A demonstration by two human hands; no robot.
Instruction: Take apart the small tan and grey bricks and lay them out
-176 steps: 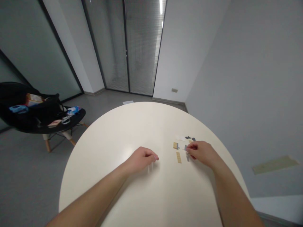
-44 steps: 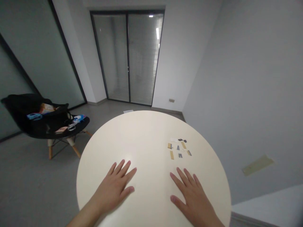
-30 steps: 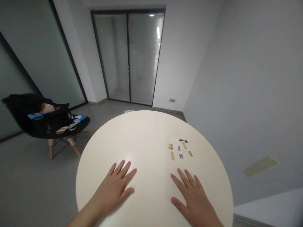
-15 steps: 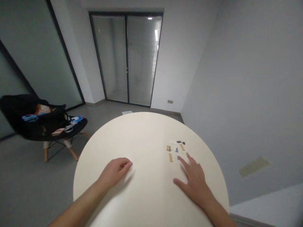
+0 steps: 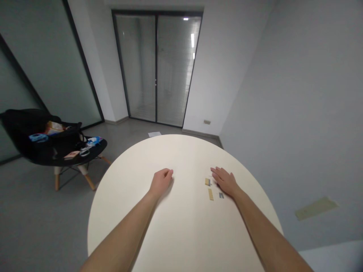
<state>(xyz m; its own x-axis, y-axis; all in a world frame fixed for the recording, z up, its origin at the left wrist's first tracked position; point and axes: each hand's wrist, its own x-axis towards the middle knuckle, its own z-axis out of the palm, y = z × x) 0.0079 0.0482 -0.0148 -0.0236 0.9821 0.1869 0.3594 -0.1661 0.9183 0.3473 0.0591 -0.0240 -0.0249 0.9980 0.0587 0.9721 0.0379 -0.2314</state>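
Observation:
My left hand (image 5: 161, 182) rests curled over the middle of the white round table (image 5: 181, 234), fingers and thumb drawn together. Whatever it may hold is hidden. To the right, my right hand (image 5: 224, 180) lies with its fingers stretched out over a group of small flat pieces and covers part of them. Beside its fingertips sits a yellow-and-grey piece (image 5: 208, 182). Nearer to me are a yellow ridged strip (image 5: 210, 194) and a small dark grey piece (image 5: 221, 195), close to the right wrist. Their exact kind is too small to tell.
On the left, a black chair (image 5: 53, 160) with wooden legs carries a dark bag and several loose items. A white sheet (image 5: 154, 134) lies on the floor past the table's far edge. A wall (image 5: 297, 124) runs along the right side.
Both hands have moved forward, away from me. The right hand now covers the farther small pieces that showed before. My left hand has also shifted right and stays curled.

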